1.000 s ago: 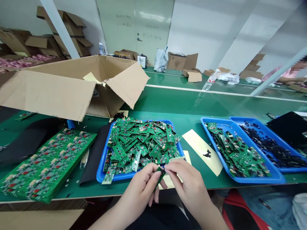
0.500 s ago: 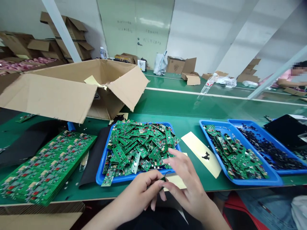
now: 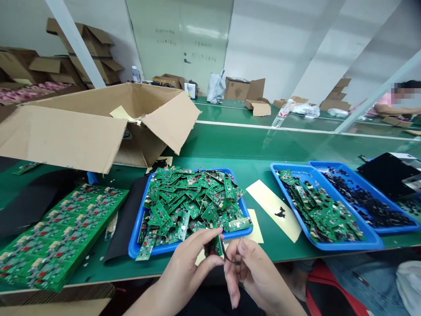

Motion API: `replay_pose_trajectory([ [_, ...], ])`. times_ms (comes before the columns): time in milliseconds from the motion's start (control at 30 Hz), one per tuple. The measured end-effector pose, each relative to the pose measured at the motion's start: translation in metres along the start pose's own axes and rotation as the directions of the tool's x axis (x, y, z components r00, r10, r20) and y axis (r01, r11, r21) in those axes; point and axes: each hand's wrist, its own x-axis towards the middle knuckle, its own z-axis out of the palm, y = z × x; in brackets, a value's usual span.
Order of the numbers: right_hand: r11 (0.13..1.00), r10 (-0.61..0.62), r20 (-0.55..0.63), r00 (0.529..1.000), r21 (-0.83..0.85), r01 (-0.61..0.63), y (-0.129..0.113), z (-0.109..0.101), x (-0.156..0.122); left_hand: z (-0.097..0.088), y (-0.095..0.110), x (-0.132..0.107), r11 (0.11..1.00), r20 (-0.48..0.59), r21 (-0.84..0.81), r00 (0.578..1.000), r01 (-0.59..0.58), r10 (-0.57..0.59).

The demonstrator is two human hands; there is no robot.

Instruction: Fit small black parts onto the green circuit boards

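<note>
Writing: pale lines of text stand on the white wall panel (image 3: 179, 39) far behind the middle blue tray (image 3: 133, 245), too small to read; the print on the boards is also too small to read.
Left hand: the left hand (image 3: 189, 267) is just in front of the tray's near rim, with thumb and bent fingers closed on a small green board (image 3: 214, 246).
Small green board: it is held on its edge, just in front of the tray and over the near edge of the bench (image 3: 230, 149).
Right hand: the right hand (image 3: 255, 276) is just right of the left hand, in front of the tray's right corner. The fingers curl downward, and thumb and forefinger pinch a thin black piece (image 3: 226, 256) that reaches the board.
Tray content: a heap of loose green boards, some of them over the rim.
Left of the tray: a black mat (image 3: 123, 219) touches it, and beside the mat lies a stack of green panels (image 3: 59, 228).
Behind the tray: an open cardboard box (image 3: 66, 131) with its flaps spread.
Right of the tray: a yellow paper strip (image 3: 272, 208) lies near. Farther right are a second blue tray (image 3: 373, 242) with green boards and a third blue tray (image 3: 411, 228) with small black parts.
</note>
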Motion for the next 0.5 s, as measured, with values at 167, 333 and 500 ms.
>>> replay_pose_trajectory([
  [167,0.999,0.034,0.028,0.999,-0.034,-0.033,-0.009,0.002,-0.006,-0.007,0.000,-0.001,0.972,0.022,0.156,0.984,-0.176,0.175],
  [333,0.996,0.019,0.006,1.000,-0.091,-0.019,-0.016,0.007,-0.014,-0.009,0.007,0.001,0.953,-0.126,0.205,0.959,-0.225,0.253],
  [500,0.997,0.008,0.019,1.000,-0.079,-0.007,-0.017,0.010,-0.016,-0.013,0.020,0.008,0.939,-0.195,0.205,0.929,-0.275,0.315],
])
